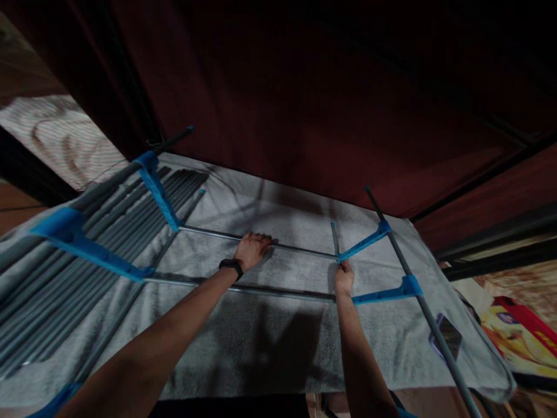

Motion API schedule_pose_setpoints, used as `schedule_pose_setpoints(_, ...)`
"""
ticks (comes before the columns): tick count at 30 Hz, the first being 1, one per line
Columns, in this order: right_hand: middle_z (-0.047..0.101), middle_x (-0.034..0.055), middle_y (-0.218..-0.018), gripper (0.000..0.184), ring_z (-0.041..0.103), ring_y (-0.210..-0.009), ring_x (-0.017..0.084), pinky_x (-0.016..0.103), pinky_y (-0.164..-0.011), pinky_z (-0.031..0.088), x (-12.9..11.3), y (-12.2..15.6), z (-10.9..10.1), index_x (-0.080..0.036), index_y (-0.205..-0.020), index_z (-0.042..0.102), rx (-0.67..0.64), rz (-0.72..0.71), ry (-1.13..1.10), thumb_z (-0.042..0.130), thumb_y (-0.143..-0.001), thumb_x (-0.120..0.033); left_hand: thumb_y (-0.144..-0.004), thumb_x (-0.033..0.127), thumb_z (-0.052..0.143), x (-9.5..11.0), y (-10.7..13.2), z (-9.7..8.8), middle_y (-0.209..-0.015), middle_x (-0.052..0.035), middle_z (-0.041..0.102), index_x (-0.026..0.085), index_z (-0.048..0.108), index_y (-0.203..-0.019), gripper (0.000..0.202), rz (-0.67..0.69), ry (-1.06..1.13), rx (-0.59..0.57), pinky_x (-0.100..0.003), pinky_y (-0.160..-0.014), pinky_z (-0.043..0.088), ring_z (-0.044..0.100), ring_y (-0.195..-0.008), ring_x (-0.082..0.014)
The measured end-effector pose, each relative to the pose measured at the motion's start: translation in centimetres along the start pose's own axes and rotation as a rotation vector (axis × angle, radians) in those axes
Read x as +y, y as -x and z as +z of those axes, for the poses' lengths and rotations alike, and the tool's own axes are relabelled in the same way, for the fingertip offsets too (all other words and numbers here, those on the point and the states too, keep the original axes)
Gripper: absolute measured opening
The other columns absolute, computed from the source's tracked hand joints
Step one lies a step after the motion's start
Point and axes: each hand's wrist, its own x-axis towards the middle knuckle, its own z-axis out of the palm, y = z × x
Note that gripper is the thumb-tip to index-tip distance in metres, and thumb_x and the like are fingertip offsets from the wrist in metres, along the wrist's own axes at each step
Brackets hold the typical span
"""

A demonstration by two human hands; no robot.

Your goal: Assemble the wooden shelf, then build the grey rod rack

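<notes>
A frame of grey metal tubes and blue plastic brackets lies over a grey cloth. My left hand [253, 251], with a black wristband, is closed over the far cross tube [304, 251]. At that tube's right end, my right hand [343, 278] grips the joint at the far right bracket [365, 241]; its fingertips are partly hidden. The near cross tube [278, 292] passes under my left forearm to the near right bracket [385, 292]. Both right brackets are attached to a long pole [429, 316]. Two more blue brackets [157, 194] hold the left side.
Several loose grey tubes [143, 212] lie side by side on the left of the cloth [256, 354]. A phone [448, 335] rests by the right pole. Beyond the right edge is a red and yellow package [517, 334]. A dark red curtain [296, 116] hangs behind.
</notes>
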Motion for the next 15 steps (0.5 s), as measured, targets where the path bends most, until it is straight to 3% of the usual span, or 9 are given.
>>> schedule_pose_setpoints(9, 0.063, 0.0009, -0.078, 0.026, 0.058, -0.093, 0.023, 0.033, -0.085, 0.043, -0.45, 0.50, -0.61, -0.021, -0.079, 0.063, -0.030, 0.013, 0.002, 0.050, -0.063, -0.036, -0.095, 0.032, 0.040, 0.30, -0.01, -0.72, -0.103, -0.0073, 0.069, 0.023, 0.067, -0.111, 0.033, -0.035, 0.016, -0.064, -0.038, -0.087, 0.038, 0.059, -0.101, -0.0209)
schedule_pose_setpoints(15, 0.063, 0.0008, -0.085, 0.028, 0.057, -0.095, 0.023, 0.034, -0.090, 0.041, 0.05, 0.35, -0.58, -0.021, -0.082, 0.062, -0.028, 0.018, 0.030, 0.050, -0.062, -0.036, -0.095, 0.033, 0.039, 0.33, -0.05, -0.69, -0.100, -0.0066, 0.070, 0.023, 0.069, -0.105, 0.033, -0.042, 0.021, -0.062, -0.037, -0.086, 0.038, 0.060, -0.097, -0.0202)
